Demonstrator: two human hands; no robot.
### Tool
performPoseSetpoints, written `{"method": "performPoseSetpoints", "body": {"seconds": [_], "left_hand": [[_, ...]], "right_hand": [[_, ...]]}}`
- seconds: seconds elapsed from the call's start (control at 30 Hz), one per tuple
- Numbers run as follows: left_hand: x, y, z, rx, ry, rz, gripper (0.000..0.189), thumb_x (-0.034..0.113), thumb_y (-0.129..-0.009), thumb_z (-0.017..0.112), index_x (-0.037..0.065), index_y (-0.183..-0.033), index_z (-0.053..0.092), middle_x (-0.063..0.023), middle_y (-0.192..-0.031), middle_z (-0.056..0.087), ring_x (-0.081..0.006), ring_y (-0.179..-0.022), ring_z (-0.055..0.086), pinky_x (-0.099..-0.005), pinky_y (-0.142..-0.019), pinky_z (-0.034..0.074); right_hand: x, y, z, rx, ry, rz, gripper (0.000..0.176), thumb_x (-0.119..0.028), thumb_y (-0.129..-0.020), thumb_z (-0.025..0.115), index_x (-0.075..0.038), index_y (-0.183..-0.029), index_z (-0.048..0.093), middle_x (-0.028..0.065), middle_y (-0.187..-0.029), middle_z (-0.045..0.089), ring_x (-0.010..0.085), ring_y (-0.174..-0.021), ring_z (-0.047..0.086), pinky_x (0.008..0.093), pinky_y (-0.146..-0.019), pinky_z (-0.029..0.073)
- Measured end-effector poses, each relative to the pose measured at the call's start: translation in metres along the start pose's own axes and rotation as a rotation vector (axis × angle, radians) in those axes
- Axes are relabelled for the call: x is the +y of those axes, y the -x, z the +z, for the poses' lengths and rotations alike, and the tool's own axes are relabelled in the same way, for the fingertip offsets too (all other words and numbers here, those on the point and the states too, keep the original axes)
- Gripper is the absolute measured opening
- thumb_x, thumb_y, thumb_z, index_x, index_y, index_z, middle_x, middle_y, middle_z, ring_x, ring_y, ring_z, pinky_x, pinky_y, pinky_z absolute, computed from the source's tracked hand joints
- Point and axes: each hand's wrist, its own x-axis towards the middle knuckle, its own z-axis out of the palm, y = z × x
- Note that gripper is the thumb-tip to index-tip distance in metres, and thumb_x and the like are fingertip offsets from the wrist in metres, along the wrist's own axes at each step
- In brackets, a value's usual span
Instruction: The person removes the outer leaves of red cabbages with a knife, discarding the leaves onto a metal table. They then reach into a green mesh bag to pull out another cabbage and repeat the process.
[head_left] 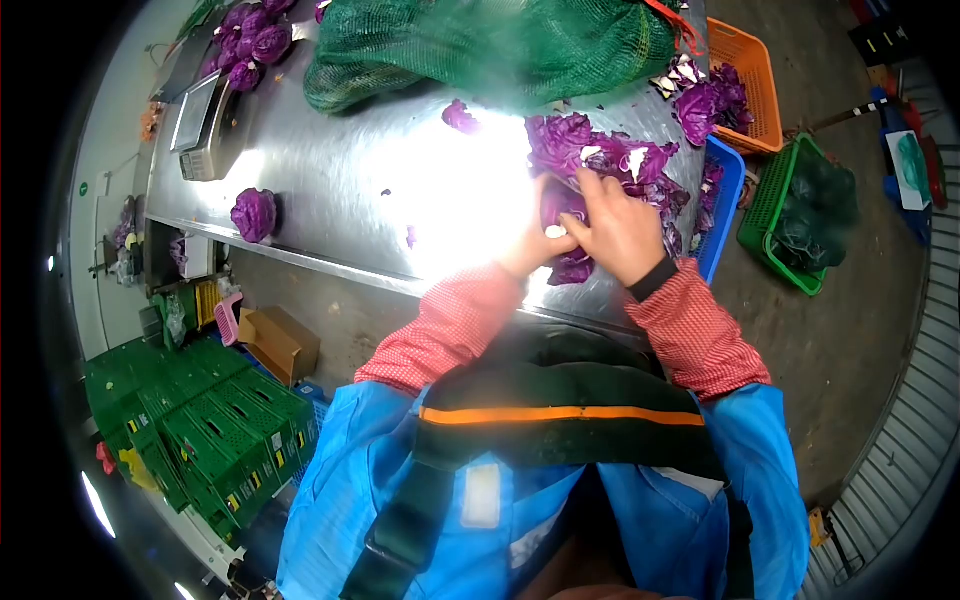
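A red cabbage (pixel 563 205) lies between my two hands near the front edge of the steel table. My left hand (pixel 535 238), partly washed out by glare, grips it from the left side. My right hand (pixel 622 232) closes on it from the right, thumb and fingers bent over its leaves. A small white patch, which looks like the cut stem, shows by the thumbs. Loose purple cabbage leaves (pixel 565 138) with white ribs are heaped just beyond and right of my hands. Below the cabbage, more purple leaf (pixel 571 268) rests on the steel.
A green mesh sack (pixel 480 45) spans the table's far side. At left are a scale (pixel 203 130), a single cabbage (pixel 255 215) and a cabbage pile (pixel 250 42). Orange (pixel 768 90), blue (pixel 728 205) and green crates (pixel 757 222) stand along the right; stacked green crates (pixel 215 430) are lower left.
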Motion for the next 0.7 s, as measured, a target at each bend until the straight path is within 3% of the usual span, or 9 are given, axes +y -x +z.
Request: {"method": "performPoseSetpoints", "body": {"seconds": [0.13, 0.27, 0.33, 0.43, 0.5, 0.67, 0.7], "left_hand": [[0.0, 0.003, -0.006, -0.036, -0.124, 0.001, 0.094, 0.028, -0.065, 0.084, -0.002, -0.14, 0.035, -0.0246, -0.126, 0.055, -0.033, -0.117, 0.056, -0.0386, -0.099, 0.045], [-0.009, 0.015, -0.014, -0.091, -0.201, 0.15, 0.1, 0.026, -0.064, 0.085, -0.001, -0.144, 0.031, -0.024, -0.131, 0.052, -0.0321, -0.122, 0.053, -0.0372, -0.103, 0.042], [-0.013, 0.019, -0.018, -0.13, -0.119, 0.094, 0.1, 0.025, -0.063, 0.085, -0.001, -0.144, 0.032, -0.0233, -0.131, 0.051, -0.0315, -0.123, 0.053, -0.0369, -0.104, 0.041], [-0.016, 0.02, -0.022, -0.162, -0.012, 0.046, 0.099, 0.024, -0.063, 0.085, -0.001, -0.144, 0.032, -0.0231, -0.132, 0.051, -0.0309, -0.123, 0.053, -0.0369, -0.104, 0.041], [-0.016, 0.022, -0.026, -0.174, -0.018, 0.052, 0.098, 0.023, -0.063, 0.085, -0.001, -0.143, 0.033, -0.0233, -0.132, 0.051, -0.0311, -0.123, 0.053, -0.0372, -0.104, 0.041], [0.001, 0.027, -0.029, -0.236, -0.2, 0.155, 0.096, 0.023, -0.064, 0.084, -0.001, -0.143, 0.034, -0.024, -0.139, 0.042, -0.0331, -0.128, 0.046, -0.0395, -0.106, 0.039], [0.001, 0.031, -0.032, -0.265, -0.061, 0.03, 0.097, 0.023, -0.064, 0.084, -0.001, -0.143, 0.033, -0.024, -0.141, 0.039, -0.0338, -0.13, 0.043, -0.04, -0.107, 0.038]], "right_hand": [[0.001, -0.025, 0.033, 0.083, 0.026, -0.048, 0.015, -0.017, -0.08, 0.062, -0.005, -0.078, 0.053, 0.0128, -0.066, 0.063, 0.0314, -0.058, 0.065, 0.0412, -0.05, 0.052], [0.035, -0.045, 0.034, 0.121, -0.06, 0.137, 0.016, -0.016, -0.084, 0.06, -0.001, -0.081, 0.055, 0.0212, -0.069, 0.063, 0.0392, -0.064, 0.064, 0.0483, -0.057, 0.051], [0.051, -0.045, 0.037, 0.116, -0.097, 0.165, 0.022, -0.02, -0.087, 0.062, 0.001, -0.081, 0.055, 0.0249, -0.07, 0.063, 0.0431, -0.067, 0.063, 0.051, -0.06, 0.05], [0.04, -0.031, 0.032, 0.109, -0.211, 0.229, 0.023, -0.02, -0.089, 0.061, 0.0, -0.081, 0.055, 0.0247, -0.071, 0.062, 0.0435, -0.068, 0.063, 0.0513, -0.059, 0.048], [0.025, -0.022, 0.018, 0.155, -0.285, 0.17, 0.023, -0.02, -0.091, 0.06, 0.0, -0.083, 0.053, 0.0246, -0.071, 0.062, 0.0427, -0.066, 0.062, 0.0508, -0.058, 0.048], [0.08, -0.017, 0.061, 0.164, -0.084, 0.26, 0.019, -0.017, -0.09, 0.059, 0.0, -0.085, 0.054, 0.0247, -0.07, 0.063, 0.0421, -0.068, 0.064, 0.0501, -0.059, 0.05], [0.088, -0.015, 0.064, 0.171, -0.08, 0.297, 0.019, -0.018, -0.09, 0.059, 0.0, -0.085, 0.055, 0.0252, -0.071, 0.063, 0.0424, -0.069, 0.064, 0.0506, -0.06, 0.05]]}}
